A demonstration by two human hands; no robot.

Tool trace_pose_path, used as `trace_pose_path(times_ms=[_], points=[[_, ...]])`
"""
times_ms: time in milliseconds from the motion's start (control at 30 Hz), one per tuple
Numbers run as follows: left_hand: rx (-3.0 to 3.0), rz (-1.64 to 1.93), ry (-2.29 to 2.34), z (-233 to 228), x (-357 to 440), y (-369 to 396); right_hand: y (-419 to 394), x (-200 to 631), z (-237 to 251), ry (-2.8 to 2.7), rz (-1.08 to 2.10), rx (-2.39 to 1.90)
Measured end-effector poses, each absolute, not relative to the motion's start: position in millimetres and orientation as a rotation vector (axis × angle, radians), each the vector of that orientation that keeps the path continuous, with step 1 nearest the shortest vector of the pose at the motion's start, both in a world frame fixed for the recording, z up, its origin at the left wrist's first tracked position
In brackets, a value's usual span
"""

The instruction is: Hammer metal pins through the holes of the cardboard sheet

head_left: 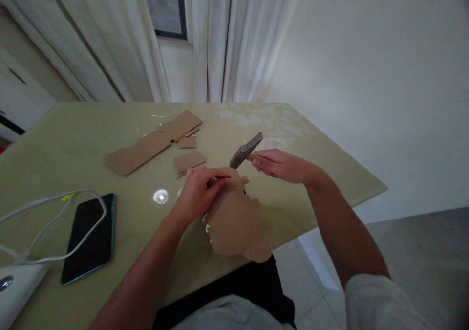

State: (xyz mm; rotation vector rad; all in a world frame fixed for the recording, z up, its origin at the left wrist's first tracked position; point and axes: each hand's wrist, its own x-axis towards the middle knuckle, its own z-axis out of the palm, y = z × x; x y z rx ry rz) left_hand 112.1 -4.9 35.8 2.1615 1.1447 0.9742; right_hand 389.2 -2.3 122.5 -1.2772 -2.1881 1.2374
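Note:
My right hand (279, 165) grips the wooden handle of a small hammer (246, 150), whose grey metal head hangs just above the table. My left hand (200, 189) pinches something small, perhaps a nail, against the upper edge of a torn brown cardboard piece (236, 222) lying at the table's near edge. The hammer head is a little above and right of my left fingertips. What the fingers pinch is too small to make out.
A glossy beige table (73, 139) holds a long cardboard strip (146, 146), smaller cardboard scraps (189, 161), a black phone (90, 237) with a white cable (47, 222) across it, and a white device (14, 286) at the left edge. Curtains and a wall stand behind.

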Motion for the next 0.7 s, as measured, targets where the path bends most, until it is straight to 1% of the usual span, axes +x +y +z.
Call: trace_pose_path(times_ms=[167,433,700], points=[[2.176,0.972,1.185,35,113,-6,-9,383,143,-2.393,1.118,-1.234],[2.179,0.960,1.178,38,115,-6,-7,379,146,-2.538,0.964,-1.288],[2.150,0.972,1.142,39,115,-6,-9,378,153,-2.506,0.967,-1.310]])
